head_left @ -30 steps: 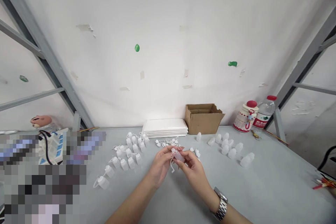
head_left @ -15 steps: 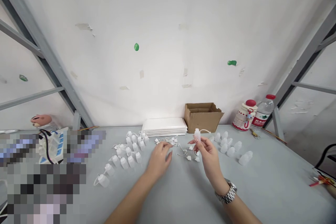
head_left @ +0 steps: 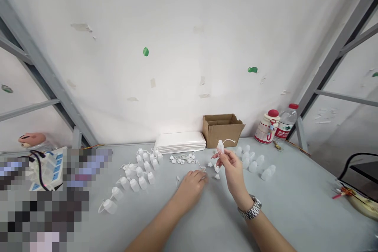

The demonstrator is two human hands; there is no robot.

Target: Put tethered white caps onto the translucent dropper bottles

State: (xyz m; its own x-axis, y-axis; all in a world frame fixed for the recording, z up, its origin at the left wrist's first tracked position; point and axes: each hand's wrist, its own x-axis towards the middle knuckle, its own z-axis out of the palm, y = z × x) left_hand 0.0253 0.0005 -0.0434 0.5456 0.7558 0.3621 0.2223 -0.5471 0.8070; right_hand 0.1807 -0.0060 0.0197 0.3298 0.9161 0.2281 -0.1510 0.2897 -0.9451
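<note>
Your right hand (head_left: 232, 167) holds a small white bottle (head_left: 220, 147) upright just right of the frame's centre, pinched between thumb and fingertips, with its thin tether (head_left: 228, 141) curling off to the right; a second ago both hands met on this bottle lower down, and since then the right has carried it up and away. Your left hand (head_left: 191, 183) has dropped to the grey table (head_left: 295, 204), fingers curled down over the loose white caps (head_left: 213, 170) at centre; whether it pinches one I cannot tell. That split suggests the bottle awaits a cap. Capped bottles (head_left: 138, 171) stand in rows at centre left; plain bottles (head_left: 254, 161) cluster right of the raised one; a cardboard box (head_left: 223, 130) sits behind.
</note>
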